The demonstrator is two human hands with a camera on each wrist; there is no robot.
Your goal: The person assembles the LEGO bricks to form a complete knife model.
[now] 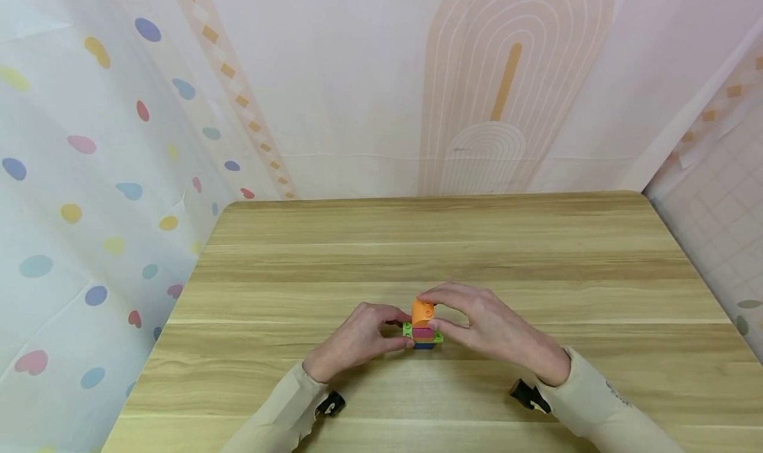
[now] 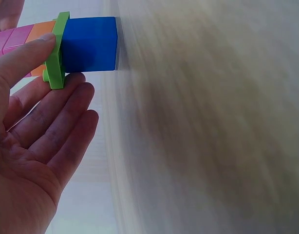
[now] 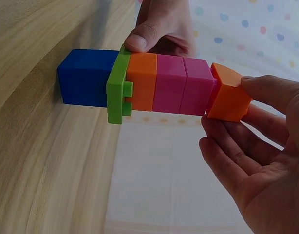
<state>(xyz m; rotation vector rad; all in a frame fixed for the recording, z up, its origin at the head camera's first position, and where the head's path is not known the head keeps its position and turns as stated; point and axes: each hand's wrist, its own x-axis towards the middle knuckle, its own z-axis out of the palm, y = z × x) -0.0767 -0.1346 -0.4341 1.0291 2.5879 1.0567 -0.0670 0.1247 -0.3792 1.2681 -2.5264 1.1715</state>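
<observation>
A stack of toy building blocks stands on the table: a blue block [image 3: 86, 80] at the bottom, a thin green plate [image 3: 115, 97] wider than the rest, an orange block [image 3: 141, 80], then two pink blocks [image 3: 171, 84]. My left hand [image 1: 360, 337] holds the stack at the green plate and lower orange block, thumb on one side and fingers on the other. At the top, my right hand [image 1: 485, 324] pinches an orange block with a curved side [image 3: 228, 95]. That block sits slightly tilted on the upper pink one, with a thin gap showing pink studs.
The wood-grain table [image 1: 268, 261] stretches around the stack on all sides. Behind it hangs a pale patterned curtain [image 1: 357, 75], and a dotted one [image 1: 59, 241] hangs on the left. Black wrist straps [image 1: 330, 404] show at both sleeves.
</observation>
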